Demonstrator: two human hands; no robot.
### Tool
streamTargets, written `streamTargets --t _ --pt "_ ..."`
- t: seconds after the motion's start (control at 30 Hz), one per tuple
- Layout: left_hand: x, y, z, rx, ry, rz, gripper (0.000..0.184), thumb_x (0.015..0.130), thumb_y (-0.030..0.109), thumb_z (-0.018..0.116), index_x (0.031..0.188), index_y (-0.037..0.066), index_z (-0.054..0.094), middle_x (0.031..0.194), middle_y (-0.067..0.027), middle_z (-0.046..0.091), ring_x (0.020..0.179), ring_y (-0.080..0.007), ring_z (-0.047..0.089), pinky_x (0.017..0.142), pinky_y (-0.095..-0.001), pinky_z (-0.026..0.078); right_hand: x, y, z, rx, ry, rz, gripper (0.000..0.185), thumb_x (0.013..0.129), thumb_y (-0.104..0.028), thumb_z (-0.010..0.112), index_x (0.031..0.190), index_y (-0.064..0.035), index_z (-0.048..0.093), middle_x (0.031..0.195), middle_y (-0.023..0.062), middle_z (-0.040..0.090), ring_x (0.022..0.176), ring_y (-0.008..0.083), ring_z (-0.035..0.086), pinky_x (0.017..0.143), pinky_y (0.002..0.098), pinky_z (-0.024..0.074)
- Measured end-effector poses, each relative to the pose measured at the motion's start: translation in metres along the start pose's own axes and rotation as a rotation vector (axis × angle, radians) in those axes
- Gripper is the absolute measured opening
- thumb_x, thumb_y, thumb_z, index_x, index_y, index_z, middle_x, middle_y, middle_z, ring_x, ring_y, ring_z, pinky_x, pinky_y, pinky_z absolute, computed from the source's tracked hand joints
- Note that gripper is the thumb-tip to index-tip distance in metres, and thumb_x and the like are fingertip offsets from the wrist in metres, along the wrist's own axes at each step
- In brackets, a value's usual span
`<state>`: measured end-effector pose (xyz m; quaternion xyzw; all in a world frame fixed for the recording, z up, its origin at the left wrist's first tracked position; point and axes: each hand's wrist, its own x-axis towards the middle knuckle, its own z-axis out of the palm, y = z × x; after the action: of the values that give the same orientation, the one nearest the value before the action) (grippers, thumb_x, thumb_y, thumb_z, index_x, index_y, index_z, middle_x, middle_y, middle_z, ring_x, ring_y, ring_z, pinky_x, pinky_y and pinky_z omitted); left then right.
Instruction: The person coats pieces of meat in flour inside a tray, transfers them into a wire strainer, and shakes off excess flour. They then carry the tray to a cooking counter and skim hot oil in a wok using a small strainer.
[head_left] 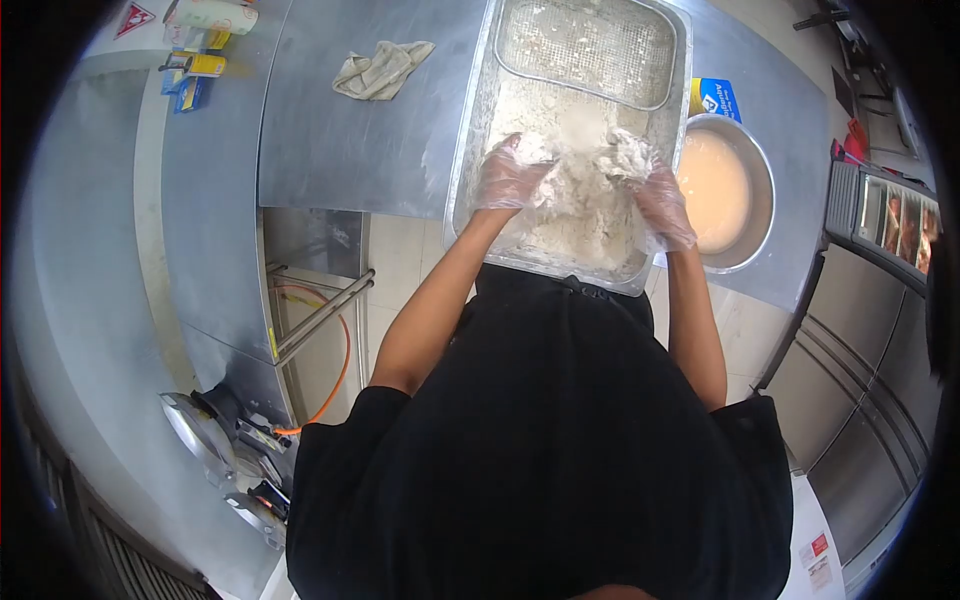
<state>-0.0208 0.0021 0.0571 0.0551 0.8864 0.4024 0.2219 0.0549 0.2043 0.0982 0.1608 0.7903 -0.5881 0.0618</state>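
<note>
Both hands wear clear plastic gloves and are over a long metal tray (462, 170) of pale flour (570, 235). My left hand (510, 180) is at the tray's left side, its fingers curled round a white floury clump (537, 150). On the other side, my right hand (662, 205) grips another rough, flour-coated clump (628, 156). What lies under the flour on either clump is hidden. Loose flour hangs or falls between the hands, slightly blurred. A wire mesh basket (590, 50) rests in the tray's far end, with crumbs on its mesh.
Right of the tray stands a round metal bowl (768, 200) of pale orange liquid (712, 190). Behind it is a blue and yellow packet (715, 97). A crumpled cloth (383, 70) lies on the steel table (350, 150) at left. An orange hose (345, 365) hangs below.
</note>
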Motion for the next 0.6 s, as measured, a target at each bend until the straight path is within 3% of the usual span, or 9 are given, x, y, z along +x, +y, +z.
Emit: streamTargets --t 0.13,0.23,0.33,0.37,0.47,0.57,0.6 --pt "0.009 -0.013 0.019 -0.225 -0.056 -0.005 0.071 0.078 0.032 0.068 0.129 -0.007 0.038 0.128 -0.0237 0.046 0.117 -0.0309 0.047 0.097 -0.0317 0.038 -0.004 -0.017 -0.003 -0.288 -0.127 -0.072 0.038 0.081 -0.016 0.065 0.117 -0.0052 0.056 0.116 0.0078 0.059 0.108 0.0191 0.055 0.093 0.0312 0.0415" --pt "0.004 -0.017 0.024 -0.260 -0.085 0.047 0.061 0.084 0.036 0.059 0.129 -0.001 0.042 0.132 -0.0237 0.042 0.120 -0.0331 0.044 0.100 -0.0319 0.036 0.008 -0.010 -0.002 -0.043 -0.136 -0.011 0.039 0.083 -0.024 0.064 0.116 -0.0055 0.056 0.116 0.0094 0.059 0.105 0.0230 0.056 0.094 0.0319 0.0416" --pt "0.000 -0.027 0.024 -0.071 -0.050 0.248 0.049 0.090 0.038 0.049 0.127 0.006 0.046 0.127 -0.0227 0.047 0.116 -0.0328 0.048 0.096 -0.0335 0.038 0.037 0.028 -0.006 -0.697 -0.002 -0.366 0.037 0.085 -0.032 0.059 0.110 -0.0045 0.060 0.107 0.0132 0.062 0.099 0.0267 0.057 0.091 0.0349 0.0435" --pt "-0.001 -0.030 0.022 0.013 -0.032 0.330 0.046 0.092 0.038 0.046 0.126 0.008 0.048 0.124 -0.0223 0.050 0.113 -0.0325 0.049 0.095 -0.0343 0.039 0.054 0.065 -0.011 -0.911 -0.042 -0.381 0.037 0.088 -0.035 0.053 0.101 -0.0028 0.063 0.096 0.0164 0.064 0.095 0.0284 0.058 0.091 0.0358 0.0423" --pt "-0.015 0.011 -0.007 -0.264 -0.116 0.057 0.043 0.092 0.042 0.045 0.116 0.007 0.052 0.107 -0.0224 0.058 0.102 -0.0358 0.055 0.086 -0.0391 0.042 0.085 0.058 0.009 -0.629 0.016 0.111 0.039 0.088 -0.038 0.049 0.095 -0.0029 0.064 0.088 0.0175 0.065 0.095 0.0271 0.059 0.093 0.0373 0.0403" --pt "-0.004 0.013 -0.013 -0.147 -0.064 0.108 0.042 0.092 0.041 0.044 0.107 0.003 0.055 0.093 -0.0231 0.060 0.091 -0.0390 0.057 0.077 -0.0429 0.042 0.125 0.099 0.038 -0.942 -0.128 0.091 0.043 0.086 -0.042 0.049 0.097 -0.0034 0.064 0.096 0.0181 0.064 0.098 0.0272 0.058 0.091 0.0376 0.0411" --pt "0.005 0.011 -0.015 -0.008 -0.039 0.125 0.042 0.092 0.041 0.043 0.105 0.003 0.055 0.093 -0.0236 0.060 0.089 -0.0393 0.057 0.077 -0.0428 0.043 0.129 0.097 0.046 -1.023 -0.190 -0.016 0.044 0.085 -0.043 0.049 0.097 -0.0034 0.064 0.099 0.0179 0.063 0.099 0.0272 0.058 0.089 0.0382 0.0420"
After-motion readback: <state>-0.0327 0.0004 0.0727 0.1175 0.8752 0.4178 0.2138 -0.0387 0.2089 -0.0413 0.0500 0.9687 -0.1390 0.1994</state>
